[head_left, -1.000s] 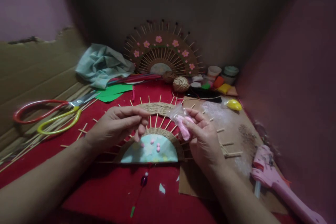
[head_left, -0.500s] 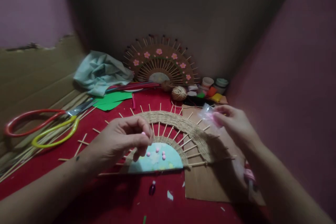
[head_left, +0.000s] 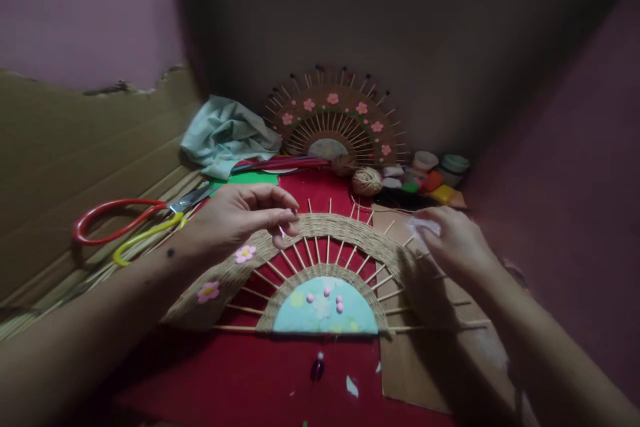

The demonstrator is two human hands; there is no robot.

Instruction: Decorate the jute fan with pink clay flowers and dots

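A half-round fan of wooden sticks and woven twine [head_left: 345, 230] lies flat on the red cloth [head_left: 240, 380], with a pale blue half-disc [head_left: 325, 310] at its base bearing several small pink balls. Two pink flowers [head_left: 245, 254] sit on its left band. My left hand [head_left: 240, 217] hovers over the fan's upper left, thumb and fingers pinched on something too small to make out. My right hand [head_left: 450, 240] rests at the fan's right edge, fingers closed on a small clear plastic bag [head_left: 423, 227].
A finished flowered fan [head_left: 337, 123] leans on the back wall. Beside it lie a twine ball [head_left: 367, 181], coloured clay packets and small tubs [head_left: 440, 170], a teal cloth [head_left: 230, 133], green paper, red-and-yellow scissors [head_left: 135, 223]. Cardboard wall at left, cardboard sheet [head_left: 420, 373] at right.
The view has shifted, so the fan's left side with two flowers now shows. My right hand has moved away to the right and down to the fan's edge with the bag.
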